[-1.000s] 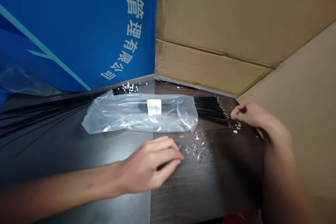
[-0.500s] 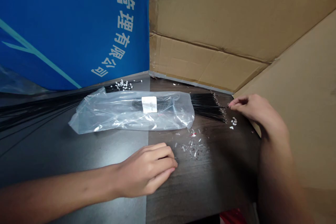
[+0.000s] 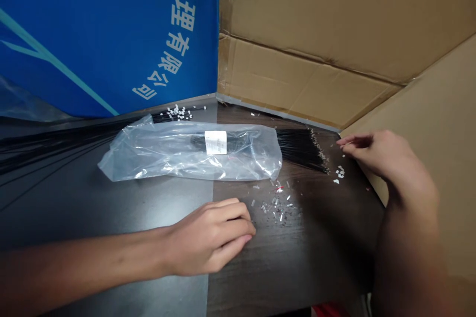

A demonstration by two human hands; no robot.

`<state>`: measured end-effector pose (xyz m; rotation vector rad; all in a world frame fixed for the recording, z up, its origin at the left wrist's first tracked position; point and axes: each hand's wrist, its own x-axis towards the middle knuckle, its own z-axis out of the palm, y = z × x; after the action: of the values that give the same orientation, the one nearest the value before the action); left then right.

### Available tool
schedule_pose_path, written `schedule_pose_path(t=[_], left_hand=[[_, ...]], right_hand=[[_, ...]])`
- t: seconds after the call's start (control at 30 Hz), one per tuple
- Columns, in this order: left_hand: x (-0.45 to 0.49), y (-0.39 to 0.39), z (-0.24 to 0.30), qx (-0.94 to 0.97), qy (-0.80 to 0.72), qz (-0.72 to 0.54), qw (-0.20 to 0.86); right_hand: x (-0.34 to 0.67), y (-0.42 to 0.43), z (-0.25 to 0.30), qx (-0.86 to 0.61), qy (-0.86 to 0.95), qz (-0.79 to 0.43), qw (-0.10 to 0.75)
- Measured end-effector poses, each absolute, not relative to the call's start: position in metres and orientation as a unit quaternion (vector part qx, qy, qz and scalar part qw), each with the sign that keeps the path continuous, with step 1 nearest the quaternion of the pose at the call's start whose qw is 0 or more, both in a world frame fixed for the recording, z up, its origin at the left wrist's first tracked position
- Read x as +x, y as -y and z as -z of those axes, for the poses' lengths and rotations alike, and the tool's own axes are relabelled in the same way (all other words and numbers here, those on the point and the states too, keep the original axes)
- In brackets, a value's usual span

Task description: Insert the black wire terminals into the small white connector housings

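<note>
My left hand (image 3: 219, 235) rests on the dark table with its fingers curled together. Whatever it may hold is hidden under the fingers. Beyond its fingertips lie small clear tube pieces (image 3: 277, 208), with a red bit among them. My right hand (image 3: 383, 156) is at the right, thumb and fingertips pinched; anything between them is too small to make out. Just left of those fingertips are the bare ends of a bundle of thin black wires (image 3: 301, 148). The bundle sticks out of a clear plastic bag (image 3: 174, 158) bearing a white label (image 3: 216, 142).
More black wires (image 3: 55, 141) run in from the left, ending in white connectors (image 3: 178, 112) behind the bag. White scraps (image 3: 339, 173) lie below my right fingertips. A blue printed panel (image 3: 92, 25) and cardboard (image 3: 316, 15) stand along the table's back; a pale board borders the right.
My right hand has moved right, away from the wire end it was touching. My left hand has kept nearly the same place and curl. The whole view has shifted slightly.
</note>
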<state>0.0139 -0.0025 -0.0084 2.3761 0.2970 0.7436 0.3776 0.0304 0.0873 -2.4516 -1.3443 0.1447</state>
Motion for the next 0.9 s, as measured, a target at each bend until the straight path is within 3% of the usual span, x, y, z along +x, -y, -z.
schedule_pose_path(t=[0.13, 0.23, 0.3, 0.37, 0.7, 0.9], left_hand=[[0.016, 0.003, 0.004, 0.822, -0.198, -0.34, 0.412], [0.018, 0.001, 0.004, 0.742, -0.244, -0.413, 0.469], [0.018, 0.001, 0.005, 0.709, -0.253, -0.447, 0.483], [0.019, 0.0, 0.005, 0.711, -0.256, -0.464, 0.462], [0.016, 0.0, 0.001, 0.743, -0.277, -0.485, 0.368], [0.018, -0.003, 0.003, 0.714, -0.337, -0.462, 0.404]], right_hand=[[0.335, -0.022, -0.08, -0.788, 0.54, -0.103, 0.277], [0.282, -0.011, -0.062, -0.67, 0.623, -0.277, 0.294], [0.253, -0.004, -0.049, -0.537, 0.631, -0.456, 0.326], [0.236, 0.001, -0.039, -0.491, 0.6, -0.53, 0.343], [0.232, 0.004, -0.034, -0.491, 0.481, -0.628, 0.366], [0.239, 0.004, -0.044, -0.471, 0.513, -0.639, 0.327]])
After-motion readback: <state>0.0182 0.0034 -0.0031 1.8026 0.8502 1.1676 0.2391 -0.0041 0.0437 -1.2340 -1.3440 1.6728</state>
